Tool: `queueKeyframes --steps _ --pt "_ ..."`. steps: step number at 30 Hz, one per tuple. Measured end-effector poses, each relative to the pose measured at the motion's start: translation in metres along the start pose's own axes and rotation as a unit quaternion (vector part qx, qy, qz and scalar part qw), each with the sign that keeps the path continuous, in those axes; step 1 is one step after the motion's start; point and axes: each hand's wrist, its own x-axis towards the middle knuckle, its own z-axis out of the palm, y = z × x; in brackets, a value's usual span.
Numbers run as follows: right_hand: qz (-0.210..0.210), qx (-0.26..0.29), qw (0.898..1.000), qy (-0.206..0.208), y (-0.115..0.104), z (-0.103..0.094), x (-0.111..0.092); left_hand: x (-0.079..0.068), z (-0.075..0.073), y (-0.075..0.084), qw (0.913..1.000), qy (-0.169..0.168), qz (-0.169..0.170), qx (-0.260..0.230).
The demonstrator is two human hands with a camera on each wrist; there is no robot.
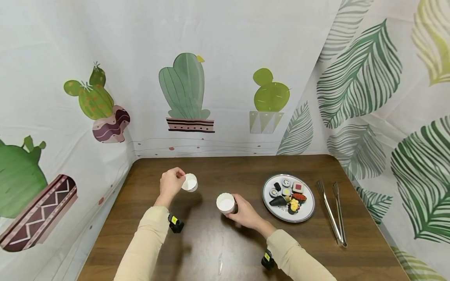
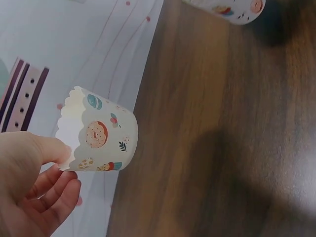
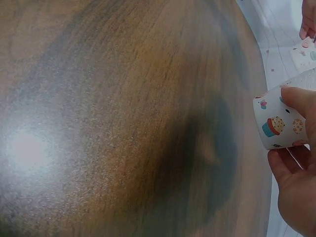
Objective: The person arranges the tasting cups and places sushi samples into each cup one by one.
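My left hand (image 1: 172, 182) pinches the scalloped rim of a white paper baking cup (image 1: 190, 183) between thumb and fingers. In the left wrist view that baking cup (image 2: 106, 133) shows printed doughnuts and leaves, tilted with its mouth toward the hand. My right hand (image 1: 247, 212) grips a second baking cup (image 1: 225, 203) round its side, thumb on one side and fingers on the other. A cupcake print shows on this second cup (image 3: 279, 121) in the right wrist view. Both cups look held above the table, apart from each other; from above, their white insides show nothing in them.
A round plate (image 1: 306, 214) of toy-like sushi pieces stands to the right of my right hand. Beyond it lie metal tongs (image 1: 332, 216), spread apart. The brown wooden table (image 1: 225, 171) meets a printed cloth backdrop (image 1: 232, 78) at its back and sides.
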Motion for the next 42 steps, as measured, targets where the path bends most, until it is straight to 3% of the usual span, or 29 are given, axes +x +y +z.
queueKeyframes --steps 13,21,42 --pt "-0.003 0.006 1.000 -0.005 0.000 -0.003 -0.005 0.001 0.001 -0.037 0.9960 0.021 -0.083 -0.026" --pt "-0.002 0.009 1.000 -0.004 0.001 -0.002 -0.007 -0.003 -0.001 -0.054 0.9889 0.043 -0.134 -0.047" --pt "0.002 0.005 1.000 -0.001 0.002 -0.001 -0.012 -0.015 0.014 -0.071 0.9670 0.076 -0.230 -0.078"
